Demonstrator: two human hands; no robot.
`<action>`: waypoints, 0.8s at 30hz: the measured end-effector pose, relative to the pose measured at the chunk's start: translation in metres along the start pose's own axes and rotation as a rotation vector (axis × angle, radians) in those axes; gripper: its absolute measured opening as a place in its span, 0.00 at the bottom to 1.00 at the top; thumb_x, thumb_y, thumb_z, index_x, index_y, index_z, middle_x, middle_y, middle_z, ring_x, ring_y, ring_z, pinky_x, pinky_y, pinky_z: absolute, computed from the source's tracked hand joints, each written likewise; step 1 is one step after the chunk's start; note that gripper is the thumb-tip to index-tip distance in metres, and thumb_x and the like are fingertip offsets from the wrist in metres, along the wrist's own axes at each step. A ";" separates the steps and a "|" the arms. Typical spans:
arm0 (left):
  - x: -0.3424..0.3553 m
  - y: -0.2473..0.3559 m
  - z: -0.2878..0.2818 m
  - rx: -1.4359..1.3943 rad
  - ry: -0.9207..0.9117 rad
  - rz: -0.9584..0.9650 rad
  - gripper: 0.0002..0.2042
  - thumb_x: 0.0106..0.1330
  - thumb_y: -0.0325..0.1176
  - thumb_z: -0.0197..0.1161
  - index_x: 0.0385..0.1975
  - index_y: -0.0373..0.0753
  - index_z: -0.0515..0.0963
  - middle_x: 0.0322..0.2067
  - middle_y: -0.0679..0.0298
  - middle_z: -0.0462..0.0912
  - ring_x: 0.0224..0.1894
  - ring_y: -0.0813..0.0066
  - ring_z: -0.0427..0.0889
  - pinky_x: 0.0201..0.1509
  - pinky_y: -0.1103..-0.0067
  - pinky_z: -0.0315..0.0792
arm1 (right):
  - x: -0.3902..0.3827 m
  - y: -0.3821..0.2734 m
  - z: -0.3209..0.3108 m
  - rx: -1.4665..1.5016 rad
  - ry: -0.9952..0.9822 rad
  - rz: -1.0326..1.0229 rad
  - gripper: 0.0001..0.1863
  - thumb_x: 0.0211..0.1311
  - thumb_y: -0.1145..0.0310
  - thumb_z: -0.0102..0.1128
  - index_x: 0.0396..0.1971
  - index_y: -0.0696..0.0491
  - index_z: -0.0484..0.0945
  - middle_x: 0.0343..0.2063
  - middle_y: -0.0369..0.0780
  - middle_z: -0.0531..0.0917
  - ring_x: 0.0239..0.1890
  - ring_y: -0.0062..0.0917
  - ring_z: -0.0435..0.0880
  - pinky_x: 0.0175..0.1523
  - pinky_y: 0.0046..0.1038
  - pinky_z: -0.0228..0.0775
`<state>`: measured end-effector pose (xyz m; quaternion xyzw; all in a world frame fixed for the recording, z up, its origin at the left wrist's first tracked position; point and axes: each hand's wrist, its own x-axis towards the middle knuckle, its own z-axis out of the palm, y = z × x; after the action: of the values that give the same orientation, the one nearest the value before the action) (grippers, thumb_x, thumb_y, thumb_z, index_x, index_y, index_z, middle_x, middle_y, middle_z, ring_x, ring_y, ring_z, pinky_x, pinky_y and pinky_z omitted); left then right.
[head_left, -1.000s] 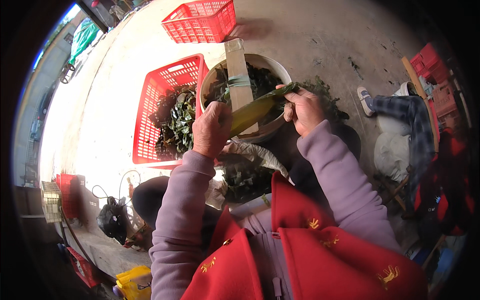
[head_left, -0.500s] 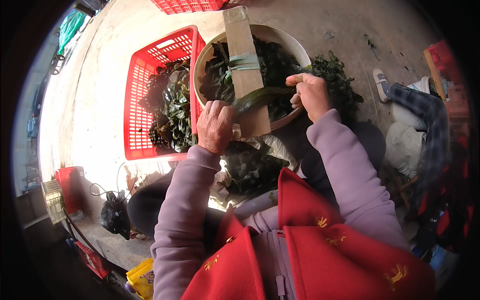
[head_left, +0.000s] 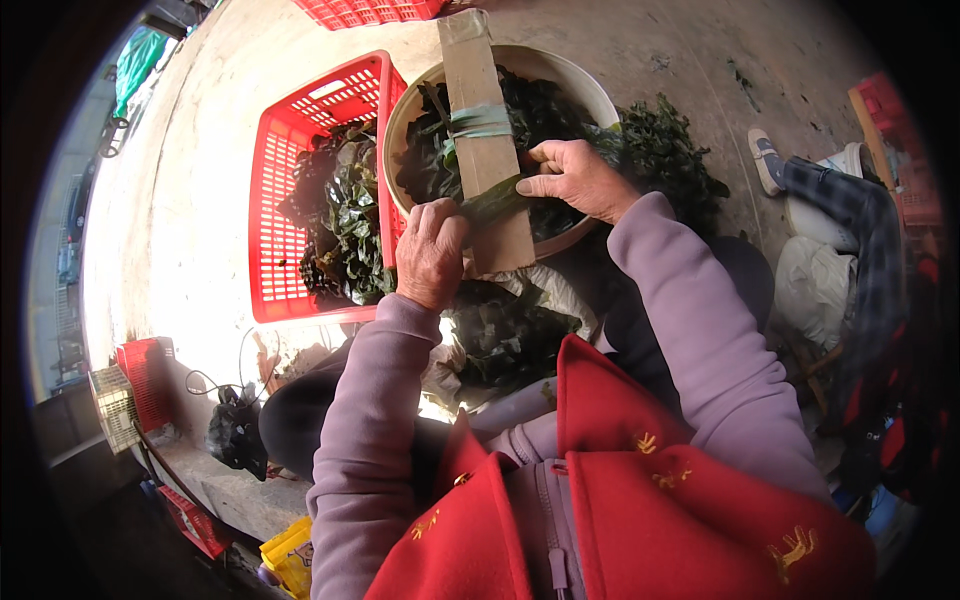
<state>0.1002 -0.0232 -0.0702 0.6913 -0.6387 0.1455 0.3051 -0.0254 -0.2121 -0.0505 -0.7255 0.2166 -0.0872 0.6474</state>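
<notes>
A wooden board (head_left: 480, 85) with a pale green band tied round it lies across a round tub (head_left: 598, 90) of dark seaweed. Over the board's near part stretches a dark green seaweed strip (head_left: 492, 203). My left hand (head_left: 432, 255) is closed on the strip's left end, beside the tub's near rim. From the right, my right hand (head_left: 585, 180) pinches the other end, its thumb lying along the strip at the board's edge. What the curled left fingers cover is hidden.
Left of the tub stands a red slatted basket (head_left: 265, 210) with seaweed inside. More seaweed (head_left: 672, 155) is heaped on the floor at the right, and another dark pile (head_left: 515, 335) lies on pale cloth before me. Another person's leg (head_left: 830, 190) shows at far right.
My right hand has moved left along the strip to the board's edge, and its fingers have straightened somewhat. My left hand keeps its hold in nearly the same place.
</notes>
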 end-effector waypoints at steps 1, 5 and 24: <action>-0.001 -0.001 0.000 0.004 -0.012 -0.003 0.09 0.44 0.23 0.56 0.27 0.39 0.69 0.32 0.60 0.72 0.35 0.61 0.72 0.37 0.72 0.69 | -0.002 -0.004 -0.002 -0.014 -0.015 0.036 0.17 0.47 0.70 0.66 0.35 0.65 0.76 0.29 0.41 0.81 0.32 0.18 0.77 0.41 0.20 0.69; -0.005 -0.006 -0.004 0.069 -0.036 0.029 0.08 0.46 0.25 0.56 0.27 0.40 0.69 0.32 0.62 0.73 0.35 0.63 0.72 0.37 0.73 0.69 | -0.015 -0.025 -0.010 -0.160 -0.052 0.031 0.07 0.50 0.74 0.63 0.26 0.62 0.78 0.25 0.35 0.80 0.29 0.14 0.73 0.37 0.17 0.65; -0.071 -0.085 -0.085 -0.473 0.265 -0.860 0.10 0.53 0.20 0.59 0.25 0.41 0.64 0.19 0.67 0.66 0.22 0.81 0.63 0.26 0.83 0.64 | -0.060 -0.259 0.005 0.349 -0.230 -0.336 0.14 0.64 0.68 0.45 0.34 0.65 0.72 0.33 0.47 0.80 0.35 0.31 0.82 0.45 0.33 0.77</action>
<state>0.1890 0.0852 -0.0665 0.7794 -0.2673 -0.0552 0.5640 -0.0250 -0.1647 0.2115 -0.6336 0.0001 -0.1466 0.7596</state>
